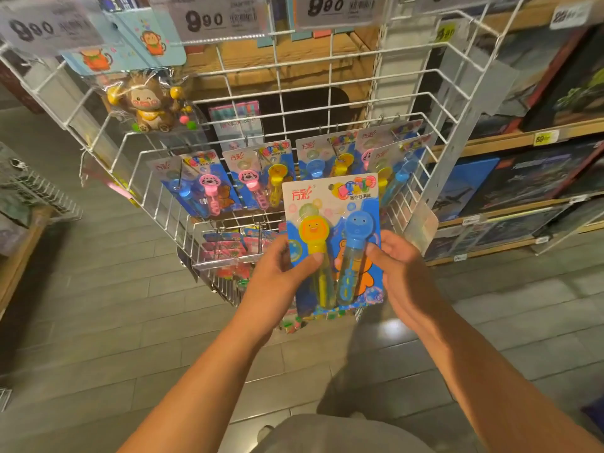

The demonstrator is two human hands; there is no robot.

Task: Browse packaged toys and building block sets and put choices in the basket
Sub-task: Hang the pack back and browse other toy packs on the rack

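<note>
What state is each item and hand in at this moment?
bubble wand pack: off the rack, sealed, upright, held in both hands.
left hand: grips pack's left edge.
right hand: grips pack's right edge.
monkey toy: bagged, hanging on wire rack.

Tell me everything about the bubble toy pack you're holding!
The blue cardboard bubble wand pack is a flat card under clear plastic holding two tube wands: a yellow duck-headed wand and a blue round-faced wand. An orange cartoon bear and red characters are printed on it. It is held upright before the white wire rack, the left hand and right hand gripping its sides, thumbs on the tubes.
</note>
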